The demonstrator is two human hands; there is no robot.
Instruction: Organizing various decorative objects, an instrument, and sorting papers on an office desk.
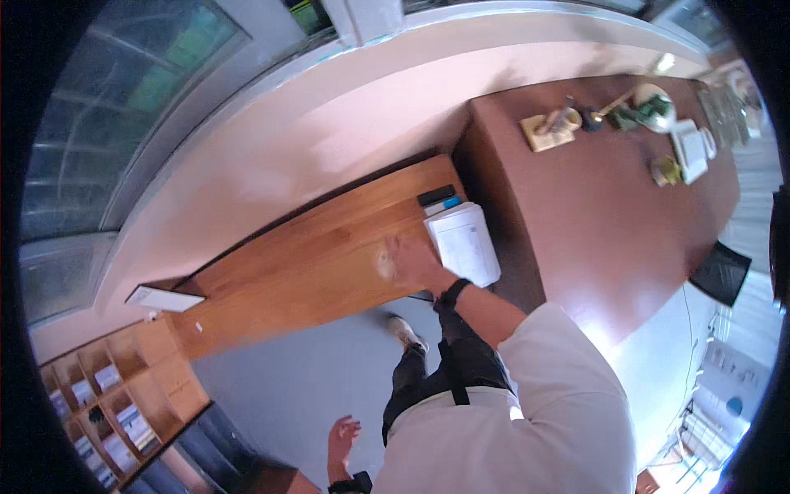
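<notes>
My right hand [415,262], blurred and wearing a black wristband, reaches over the front part of a wooden desk [296,272], just left of a stack of white papers [466,244]. Whether it touches the desktop or holds anything cannot be told. A pale, blurred spot shows beside its fingers. My left hand [344,437] hangs low over the grey floor, fingers apart and slightly curled, with nothing in it. Behind the papers lie a blue-and-white item [442,205] and a black case-like object [436,195].
A higher brown cabinet top [592,216] on the right bears a wooden stand [549,133], a round ornament [655,108] and a white telephone-like device [691,151]. At the left are a white-faced panel [165,299] and a wooden shelf unit [145,395]. Windows run along the wall.
</notes>
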